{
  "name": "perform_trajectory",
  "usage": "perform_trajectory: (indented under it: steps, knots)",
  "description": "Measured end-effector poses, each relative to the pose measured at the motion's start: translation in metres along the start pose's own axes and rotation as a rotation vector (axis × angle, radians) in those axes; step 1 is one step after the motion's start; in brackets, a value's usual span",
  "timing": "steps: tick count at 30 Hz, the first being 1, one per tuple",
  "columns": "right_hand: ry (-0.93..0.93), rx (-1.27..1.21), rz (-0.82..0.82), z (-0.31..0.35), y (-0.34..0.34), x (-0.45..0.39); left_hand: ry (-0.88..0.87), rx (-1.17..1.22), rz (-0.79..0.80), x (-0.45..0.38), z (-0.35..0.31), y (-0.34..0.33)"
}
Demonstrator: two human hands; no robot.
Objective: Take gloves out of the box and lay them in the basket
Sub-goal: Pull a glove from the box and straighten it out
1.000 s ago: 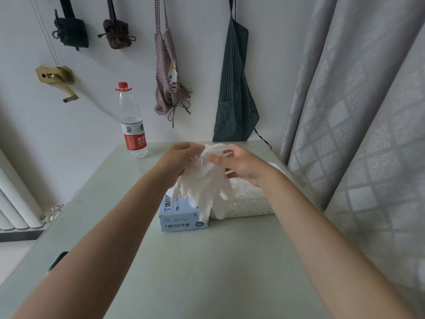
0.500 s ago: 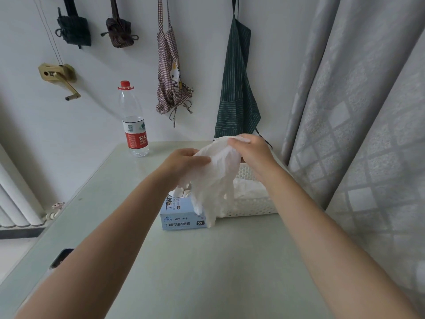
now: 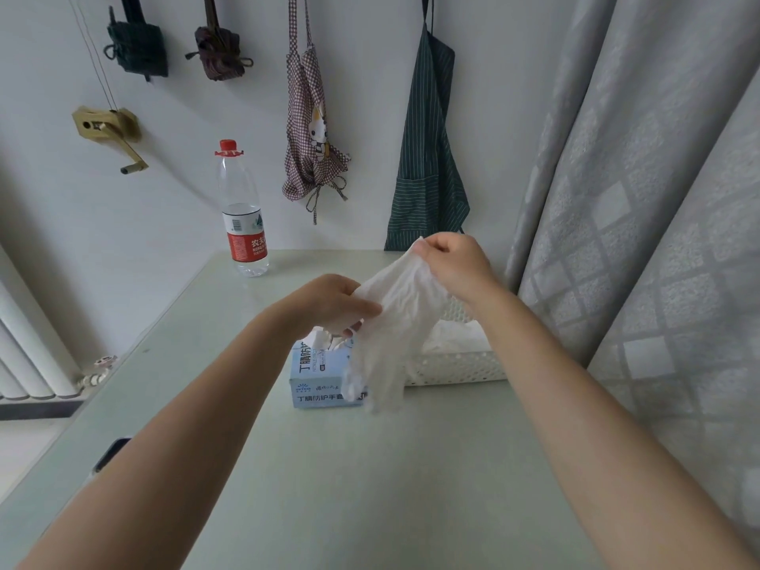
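Both hands held one white glove (image 3: 395, 318) above the counter (image 3: 370, 466): the right hand (image 3: 454, 267) pinched its cuff, the left hand (image 3: 333, 304) gripped its side, fingers dangling over the box (image 3: 318, 376), basket (image 3: 456, 366) just below the right hand.

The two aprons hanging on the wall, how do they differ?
The checked apron is reddish-brown gingham with a cartoon rabbit patch; the green apron is dark with thin pale stripes and a pocket. The checked apron hangs bunched and ends higher; the green apron hangs flat, reaching down to the table. Both hang by neck straps.
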State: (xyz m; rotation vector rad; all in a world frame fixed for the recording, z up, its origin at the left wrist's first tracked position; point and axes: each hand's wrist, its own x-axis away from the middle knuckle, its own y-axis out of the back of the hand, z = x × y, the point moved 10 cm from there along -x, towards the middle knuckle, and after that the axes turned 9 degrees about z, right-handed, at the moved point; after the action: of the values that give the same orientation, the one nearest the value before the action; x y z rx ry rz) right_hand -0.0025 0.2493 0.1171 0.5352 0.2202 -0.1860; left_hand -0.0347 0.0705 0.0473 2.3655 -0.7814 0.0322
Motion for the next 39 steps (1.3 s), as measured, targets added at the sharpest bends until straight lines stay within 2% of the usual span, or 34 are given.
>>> perform_trajectory:
  steps: [3,6,7,10,12,15,18,20,23,26,28,30,32,35,37,39]
  knots:
    - [0.055,0.071,-0.010,0.014,0.001,0.002,0.044,-0.165,0.125,0.003,0.003,-0.010]
    - [0.107,0.116,0.110,0.025,-0.016,0.004,-0.017,-0.375,0.145,0.003,-0.006,-0.012]
    - [0.124,0.120,0.155,0.028,-0.022,0.005,-0.089,-0.298,0.133,0.002,-0.013,-0.012]
    - [0.159,0.121,0.245,0.035,-0.038,0.004,-0.252,0.200,0.183,0.005,-0.027,-0.011]
    - [0.170,0.089,0.194,0.037,-0.034,0.001,-0.236,0.226,0.148,0.000,-0.020,-0.006]
    - [0.162,0.007,-0.003,0.037,-0.009,-0.002,-0.121,0.192,0.039,-0.009,0.004,0.001]
    - [0.092,-0.064,-0.189,0.024,0.019,-0.003,-0.089,0.462,0.068,-0.012,0.023,0.000]
    - [0.025,-0.067,-0.235,0.009,0.027,-0.006,-0.090,0.613,0.085,-0.015,0.030,0.001]
    - [-0.077,-0.046,-0.201,-0.017,0.022,-0.013,-0.061,0.689,-0.009,-0.021,0.036,0.017]
    - [-0.157,0.010,-0.157,-0.038,0.012,-0.021,-0.032,0.607,-0.083,-0.031,0.031,0.029]
    - [-0.161,-0.005,-0.128,-0.044,0.007,-0.024,-0.006,0.419,-0.144,-0.038,0.024,0.030]
    - [-0.132,-0.033,-0.058,-0.044,0.003,-0.026,-0.055,0.277,-0.184,-0.047,0.008,0.027]
    - [-0.095,-0.017,0.091,-0.037,-0.008,-0.026,-0.175,0.251,-0.122,-0.052,-0.016,0.014]
    - [-0.013,0.024,0.312,-0.025,-0.028,-0.023,-0.282,0.187,0.075,-0.061,-0.041,-0.013]
    - [0.034,-0.029,0.334,-0.023,-0.031,-0.022,-0.282,0.143,0.166,-0.064,-0.044,-0.028]
    - [0.037,-0.112,0.245,-0.026,-0.022,-0.024,-0.246,0.139,0.188,-0.068,-0.037,-0.033]
